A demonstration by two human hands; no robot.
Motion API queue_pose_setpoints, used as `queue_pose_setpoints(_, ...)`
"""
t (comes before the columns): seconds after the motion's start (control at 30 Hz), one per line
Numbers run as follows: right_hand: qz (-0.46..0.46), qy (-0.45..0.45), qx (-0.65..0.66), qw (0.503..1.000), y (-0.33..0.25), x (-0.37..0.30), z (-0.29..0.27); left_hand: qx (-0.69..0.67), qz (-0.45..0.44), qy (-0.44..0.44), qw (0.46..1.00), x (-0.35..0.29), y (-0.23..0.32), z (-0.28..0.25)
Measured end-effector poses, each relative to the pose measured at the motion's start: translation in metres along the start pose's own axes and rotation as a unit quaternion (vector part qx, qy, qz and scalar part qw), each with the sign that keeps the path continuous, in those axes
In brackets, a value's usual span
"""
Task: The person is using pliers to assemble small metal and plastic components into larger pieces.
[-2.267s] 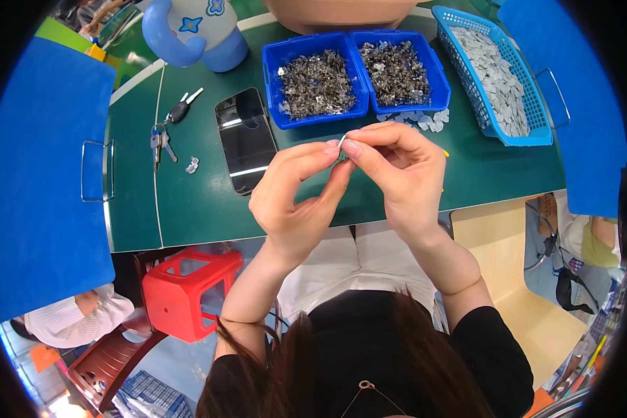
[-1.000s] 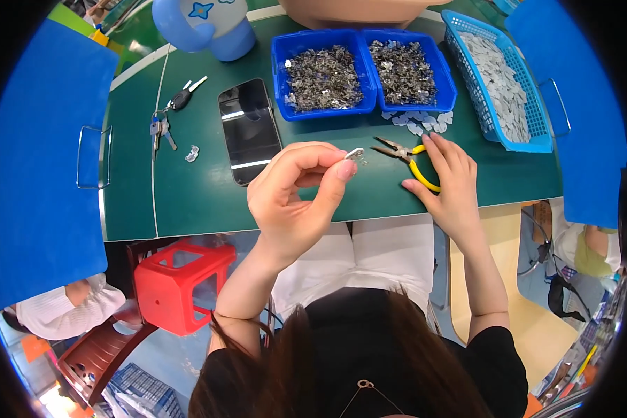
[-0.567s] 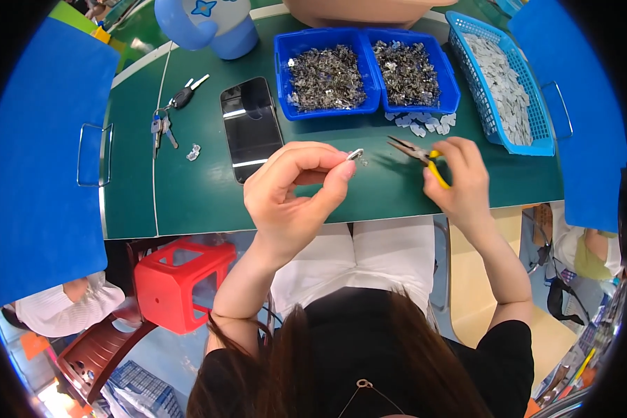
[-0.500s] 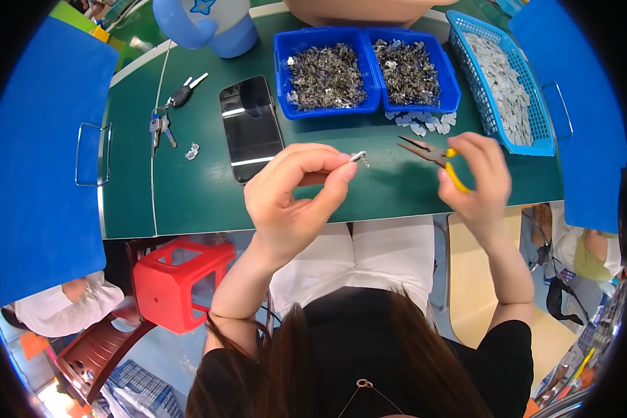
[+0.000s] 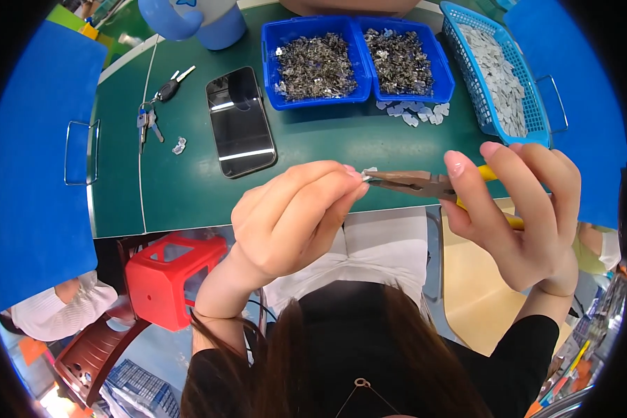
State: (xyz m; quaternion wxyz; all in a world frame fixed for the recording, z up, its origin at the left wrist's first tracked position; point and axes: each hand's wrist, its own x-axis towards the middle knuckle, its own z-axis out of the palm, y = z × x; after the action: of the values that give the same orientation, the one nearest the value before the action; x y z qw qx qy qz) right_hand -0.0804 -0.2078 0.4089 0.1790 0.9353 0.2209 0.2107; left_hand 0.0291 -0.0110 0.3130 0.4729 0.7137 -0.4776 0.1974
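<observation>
Between the thumb and fingers of my left hand (image 5: 296, 219) is pinched a small silvery-white piece (image 5: 370, 171), mostly hidden by the fingertips. My right hand (image 5: 519, 209) grips a pair of long-nose pliers (image 5: 414, 182) by the yellow handles. The tips of the pliers reach the small piece and touch it or lie right against it; whether they clamp it I cannot tell. Both hands are raised over the near edge of the green table (image 5: 313, 143). Beyond them stand two blue bins (image 5: 282, 101) (image 5: 447, 87) full of small metal parts, with flat pale pieces (image 5: 411, 111) lying before them.
A light-blue basket (image 5: 491, 125) of flat pale pieces stands at the right. On the left lie a black phone (image 5: 242, 129), a key bunch (image 5: 150, 118) and a small clear piece (image 5: 180, 145). A blue-and-white jug (image 5: 219, 31) stands behind. Blue panels (image 5: 38, 139) (image 5: 589, 104) flank the table.
My right hand has moved nearer and opened its grip somewhat, bringing the pliers' tips to the small piece. My left hand has come slightly lower, its fingers more closed. The view has shifted a little.
</observation>
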Motion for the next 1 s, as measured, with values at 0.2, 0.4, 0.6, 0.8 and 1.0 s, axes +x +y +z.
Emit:
queue_pose_setpoints(0.2,-0.017,-0.013,-0.002,1.0,-0.002,0.004,-0.001,0.005,0.007,0.001,1.0,-0.001,0.001,0.001)
queue_pose_setpoints(0.4,-0.035,-0.017,0.005,0.999,0.002,0.007,-0.003,0.007,0.013,0.001,1.0,-0.002,0.0,0.001)
queue_pose_setpoints(0.6,-0.063,-0.025,0.029,0.997,0.007,0.013,-0.004,0.029,0.067,0.013,0.997,-0.005,-0.006,0.006)
queue_pose_setpoints(0.8,-0.064,-0.008,0.079,0.995,0.009,0.014,-0.001,0.048,0.074,-0.013,0.996,-0.008,-0.002,0.005)
queue_pose_setpoints(1.0,-0.15,-0.021,0.04,0.988,0.011,0.021,-0.001,0.059,0.104,-0.03,0.992,-0.009,0.0,0.008)
